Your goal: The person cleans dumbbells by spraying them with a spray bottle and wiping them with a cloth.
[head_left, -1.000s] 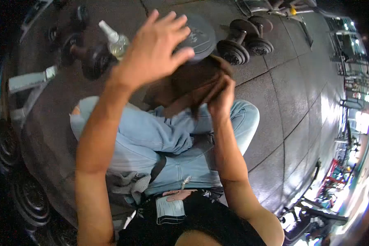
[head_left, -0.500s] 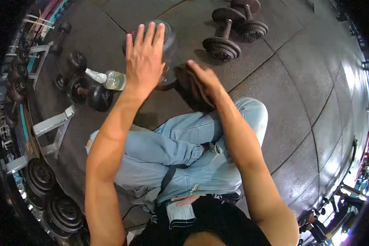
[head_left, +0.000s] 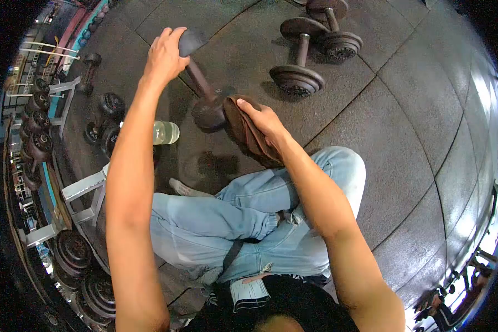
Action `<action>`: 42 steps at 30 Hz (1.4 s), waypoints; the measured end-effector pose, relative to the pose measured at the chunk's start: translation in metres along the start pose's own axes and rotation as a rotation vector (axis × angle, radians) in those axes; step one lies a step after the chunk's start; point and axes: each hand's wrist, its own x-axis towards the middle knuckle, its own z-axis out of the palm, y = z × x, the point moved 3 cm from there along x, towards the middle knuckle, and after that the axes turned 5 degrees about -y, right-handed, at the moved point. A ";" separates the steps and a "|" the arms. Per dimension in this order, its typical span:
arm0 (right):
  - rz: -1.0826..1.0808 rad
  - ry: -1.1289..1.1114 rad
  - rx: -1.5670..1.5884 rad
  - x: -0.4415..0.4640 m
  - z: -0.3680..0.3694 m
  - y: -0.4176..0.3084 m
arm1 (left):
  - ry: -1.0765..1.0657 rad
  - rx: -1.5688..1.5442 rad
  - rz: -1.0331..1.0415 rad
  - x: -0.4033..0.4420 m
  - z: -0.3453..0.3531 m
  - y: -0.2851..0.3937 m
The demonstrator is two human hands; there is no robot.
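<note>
A dumbbell [head_left: 200, 80] with a brown handle lies slanted on the floor in front of me. My left hand [head_left: 165, 54] curls its fingers over the dumbbell's far head. In my right hand [head_left: 264, 120] a folded brown cloth [head_left: 242, 126] is gripped, thumb on top. The cloth touches or nearly touches the right side of the dumbbell's near head. Left of that head, a clear bottle [head_left: 166, 133] with pale liquid lies on its side, its top hidden behind my left forearm.
Two large dumbbells [head_left: 297, 80] [head_left: 337, 45] rest on the rubber floor [head_left: 404, 138] at the upper right. Smaller dumbbells [head_left: 112, 104] lie to the left, beside a grey metal rack [head_left: 83, 185]. Weight plates [head_left: 72, 252] line the lower left. My crossed legs [head_left: 210, 221] are below my hands.
My left hand has gone from flat above the dumbbell to curled around its far head, further left. The dumbbell has tilted or turned. My right hand and the cloth have shifted slightly left and down.
</note>
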 end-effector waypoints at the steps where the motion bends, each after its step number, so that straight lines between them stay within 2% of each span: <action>1: -0.032 0.035 -0.015 0.002 -0.004 0.000 | -0.022 -0.022 0.025 0.012 0.010 -0.014; 3: -0.066 0.072 -0.033 0.008 -0.009 0.002 | -0.023 -0.022 0.042 0.032 0.029 -0.041; 5: -0.083 0.214 -0.327 0.012 -0.017 0.002 | -0.139 -0.069 0.006 0.046 0.047 -0.062; 7: -0.097 0.213 -0.385 0.009 -0.018 -0.001 | -0.165 -0.076 -0.004 0.052 0.063 -0.081; 9: -0.143 0.297 -0.528 0.011 -0.019 -0.005 | -0.303 -0.194 -0.087 0.059 0.080 -0.102; 11: -0.109 0.268 -0.559 0.005 -0.017 -0.013 | -0.280 -0.180 -0.104 0.060 0.087 -0.112; 14: -0.152 0.285 -0.658 0.011 -0.017 -0.007 | -0.432 -0.370 -0.238 0.056 0.111 -0.131; 18: -0.189 0.257 -0.684 0.013 -0.013 -0.012 | -0.406 -0.418 -0.218 0.049 0.127 -0.148; 19: -0.177 0.244 -0.696 0.011 -0.011 -0.009 | -0.409 -0.428 -0.237 0.041 0.125 -0.142; 21: -0.307 0.220 -0.738 0.013 -0.008 -0.015 | -0.143 -0.455 -0.086 0.031 0.108 -0.121; 24: -0.379 0.184 -0.873 0.015 -0.001 -0.027 | 0.161 -0.538 -0.230 -0.006 0.081 -0.074; 26: -0.550 0.149 -1.012 0.037 0.004 -0.040 | 0.238 -0.813 -0.296 -0.040 0.081 -0.047; 28: -0.615 0.039 -1.023 0.062 0.016 -0.049 | 0.119 -0.856 -0.361 -0.083 0.075 -0.012; 29: -0.684 -0.054 -1.034 0.073 0.025 -0.055 | 0.039 -0.769 -0.315 -0.104 0.075 0.002; 30: -0.560 -0.148 -0.976 0.091 0.028 -0.052 | 0.030 -0.624 -0.191 -0.119 0.078 0.011; 31: -0.592 -0.159 -0.978 0.099 0.031 -0.056 | 0.092 -0.516 -0.109 -0.130 0.081 0.016; 33: -0.450 -0.205 -0.866 0.103 0.027 -0.055 | 0.085 -0.761 -0.328 -0.133 0.094 0.008; 34: -0.476 -0.171 -0.887 0.106 0.027 -0.053 | 0.103 -0.756 -0.324 -0.137 0.102 0.008; 36: -0.486 -0.150 -0.952 0.104 0.030 -0.050 | 0.104 -0.793 -0.485 -0.143 0.120 0.003; 42: -0.471 -0.125 -1.031 0.044 0.032 -0.044 | 0.005 -0.788 -0.382 -0.176 0.077 0.021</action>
